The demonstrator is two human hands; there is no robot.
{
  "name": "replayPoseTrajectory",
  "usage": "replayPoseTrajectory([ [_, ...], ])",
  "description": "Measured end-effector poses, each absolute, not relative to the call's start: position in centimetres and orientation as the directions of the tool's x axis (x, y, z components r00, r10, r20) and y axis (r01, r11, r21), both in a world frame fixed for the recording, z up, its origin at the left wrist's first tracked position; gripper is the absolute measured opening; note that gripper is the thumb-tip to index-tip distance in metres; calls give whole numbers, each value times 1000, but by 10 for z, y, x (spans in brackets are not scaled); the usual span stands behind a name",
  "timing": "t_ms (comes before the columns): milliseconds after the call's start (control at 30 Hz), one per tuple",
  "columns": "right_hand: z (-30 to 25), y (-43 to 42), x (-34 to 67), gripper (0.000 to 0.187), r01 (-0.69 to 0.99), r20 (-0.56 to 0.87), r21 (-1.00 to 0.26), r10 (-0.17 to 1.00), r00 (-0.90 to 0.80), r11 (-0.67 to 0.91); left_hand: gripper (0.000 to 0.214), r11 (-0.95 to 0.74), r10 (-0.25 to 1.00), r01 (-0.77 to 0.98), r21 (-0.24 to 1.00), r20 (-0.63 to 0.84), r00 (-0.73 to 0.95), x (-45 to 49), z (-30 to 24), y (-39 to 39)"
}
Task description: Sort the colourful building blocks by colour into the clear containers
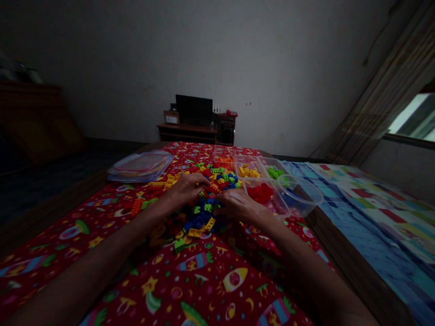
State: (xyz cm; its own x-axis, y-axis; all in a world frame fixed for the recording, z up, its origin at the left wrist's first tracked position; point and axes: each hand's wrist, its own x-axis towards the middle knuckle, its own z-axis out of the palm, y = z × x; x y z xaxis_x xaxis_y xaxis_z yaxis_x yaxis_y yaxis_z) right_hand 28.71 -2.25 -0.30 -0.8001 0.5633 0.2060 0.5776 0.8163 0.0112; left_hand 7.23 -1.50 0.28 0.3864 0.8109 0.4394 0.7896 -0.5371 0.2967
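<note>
A heap of toy building bricks (pixel 200 219) in blue, green, yellow, red and orange lies on a red patterned cloth (pixel 210 290). My left hand (pixel 190 186) is over the upper part of the heap, its fingers curled into a pinch. A speck of orange shows by those fingertips, but what they hold is not clear. At the heap's right side is my right hand (pixel 234 201), bent downward, with its fingertips hidden among the bricks. Between the two hands lies an orange brick (pixel 214 188).
Clear containers stand at the right: one with red bricks (pixel 261 194), others with yellow bricks (pixel 248 171), green bricks (pixel 275 173) and orange bricks (pixel 224 161). A round tub (pixel 306 199) holds blue ones. Stacked lids (pixel 141 165) lie at the left. A monitor (pixel 194 110) stands behind.
</note>
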Motion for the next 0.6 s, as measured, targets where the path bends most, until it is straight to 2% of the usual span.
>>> replayPoseTrajectory([
  [67,-12,-28,281,20,531,224,38,511,-830,846,24,-503,832,796,336,437,342,69,1,-11],
  [133,-16,-29,279,19,527,211,37,508,-835,849,25,-475,854,802,362,410,321,66,0,-9],
  [267,-3,-20,283,12,567,177,-26,562,-808,823,23,-459,885,800,386,280,372,59,9,-12],
  [367,16,-10,298,12,621,164,-110,630,-759,776,21,-496,867,786,370,157,473,56,20,-22],
  [500,32,12,336,15,712,270,-200,737,-620,673,17,-550,812,769,324,-9,584,56,22,-36],
  [600,30,36,367,23,825,428,-215,810,-402,523,23,-598,796,761,252,77,600,53,9,-34],
])
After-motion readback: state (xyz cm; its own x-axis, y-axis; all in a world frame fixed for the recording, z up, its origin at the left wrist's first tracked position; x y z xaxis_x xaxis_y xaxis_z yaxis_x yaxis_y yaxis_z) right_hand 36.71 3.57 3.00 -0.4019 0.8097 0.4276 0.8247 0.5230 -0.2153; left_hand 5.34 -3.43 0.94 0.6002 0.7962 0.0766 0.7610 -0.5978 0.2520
